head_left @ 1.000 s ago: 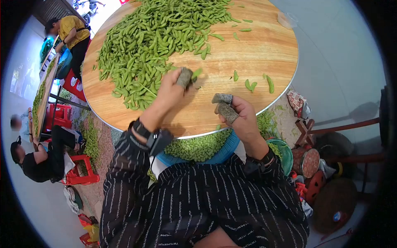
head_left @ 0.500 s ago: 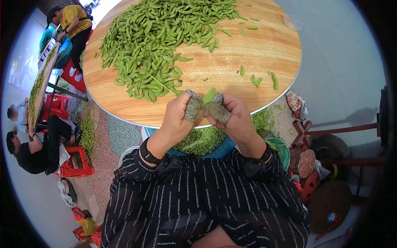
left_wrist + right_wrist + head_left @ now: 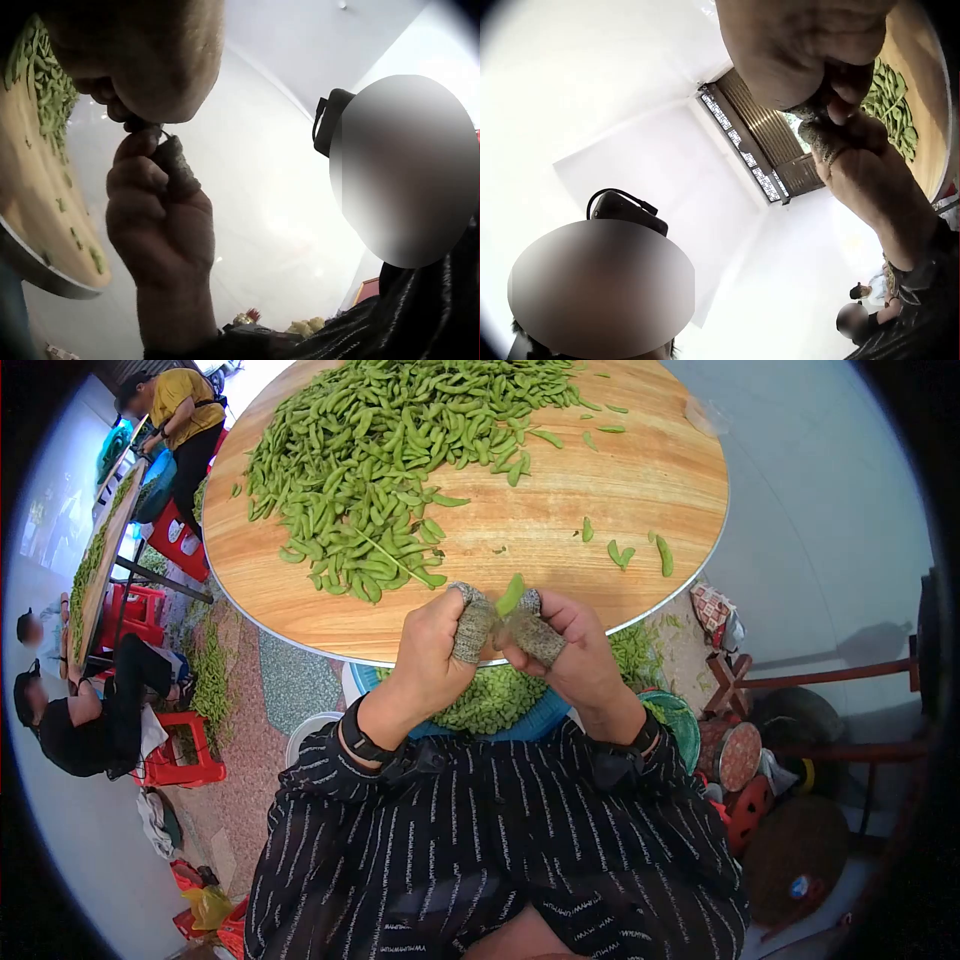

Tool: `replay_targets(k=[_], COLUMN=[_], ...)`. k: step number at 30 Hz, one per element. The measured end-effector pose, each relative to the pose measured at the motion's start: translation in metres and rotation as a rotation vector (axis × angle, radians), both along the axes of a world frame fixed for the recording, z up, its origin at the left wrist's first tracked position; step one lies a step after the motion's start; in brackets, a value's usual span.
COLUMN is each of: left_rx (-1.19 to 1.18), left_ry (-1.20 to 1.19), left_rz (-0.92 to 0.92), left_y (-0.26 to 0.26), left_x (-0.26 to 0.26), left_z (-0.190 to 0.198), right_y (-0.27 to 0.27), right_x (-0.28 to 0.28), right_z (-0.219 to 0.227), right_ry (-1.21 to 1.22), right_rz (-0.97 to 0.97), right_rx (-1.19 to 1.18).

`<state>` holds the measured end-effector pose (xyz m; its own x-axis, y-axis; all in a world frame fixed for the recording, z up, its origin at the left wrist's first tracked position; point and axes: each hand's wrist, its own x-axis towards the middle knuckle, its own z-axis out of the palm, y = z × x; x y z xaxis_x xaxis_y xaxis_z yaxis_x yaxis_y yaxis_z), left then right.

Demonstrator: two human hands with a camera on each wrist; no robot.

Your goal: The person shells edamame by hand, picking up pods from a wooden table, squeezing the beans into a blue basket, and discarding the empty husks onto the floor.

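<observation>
In the head view, a green soybean pod (image 3: 510, 595) points up between the two hands, just over the table's near edge. My left hand (image 3: 428, 645) pinches it from one side, a grey knitted sleeve (image 3: 472, 630) over its thumb. From the other side my right hand (image 3: 580, 655) grips it, with grey knitted covers (image 3: 540, 640) on its thumb and a finger. The fingertips of both hands meet around the pod's lower end, which they hide. Below them, a blue basin (image 3: 545, 712) holds shelled green beans (image 3: 490, 700).
A large pile of pods (image 3: 390, 470) covers the far left of the round wooden table (image 3: 600, 490). Several loose pods (image 3: 620, 554) lie to the right. A white bucket (image 3: 300, 738) and a green basket (image 3: 683, 732) stand beside my lap. Two people work at another table (image 3: 100, 575) leftward.
My left hand has come back from beside the pile with a pod and met my right hand near the table edge. In the last half second both hands have barely moved.
</observation>
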<state>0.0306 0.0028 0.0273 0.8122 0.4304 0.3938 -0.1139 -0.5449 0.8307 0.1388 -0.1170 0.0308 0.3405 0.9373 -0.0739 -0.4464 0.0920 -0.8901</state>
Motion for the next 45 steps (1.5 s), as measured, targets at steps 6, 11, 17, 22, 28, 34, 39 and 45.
replay_targets(k=[6,11,17,22,28,34,39,45], left_rx=[0.087,0.037,-0.155,0.538,0.13,-0.709,-0.001,0.56], left_ry=[-0.018,0.005,0.048,0.095,-0.056,-0.039,0.072,0.001], left_rz=[0.011,-0.016,-0.074,-0.04,-0.15,-0.156,-0.082,0.064], left_y=[-0.002,-0.003,-0.003,0.003,0.001,-0.013,-0.003,0.004], left_x=[0.001,-0.002,0.0,-0.005,-0.002,-0.003,-0.008,-0.011], left_z=[0.001,0.0,0.0,-0.002,-0.019,-0.02,-0.013,-0.008], right_y=[-0.003,-0.001,-0.001,-0.003,-0.002,0.0,-0.001,-0.002], right_x=[0.0,-0.003,-0.001,-0.002,-0.006,0.0,0.001,-0.002], right_z=[-0.001,-0.001,-0.008,-0.007,-0.007,-0.014,-0.006,-0.006], right_ry=[0.005,-0.041,-0.053,-0.059,-0.346,-0.823,-0.261,-0.196], right_rz=[0.025,-0.005,-0.039,-0.05,-0.104,-0.199,-0.032,-0.002], right_rx=[-0.007,-0.007,0.021,0.055,0.129,0.194,0.081,0.092])
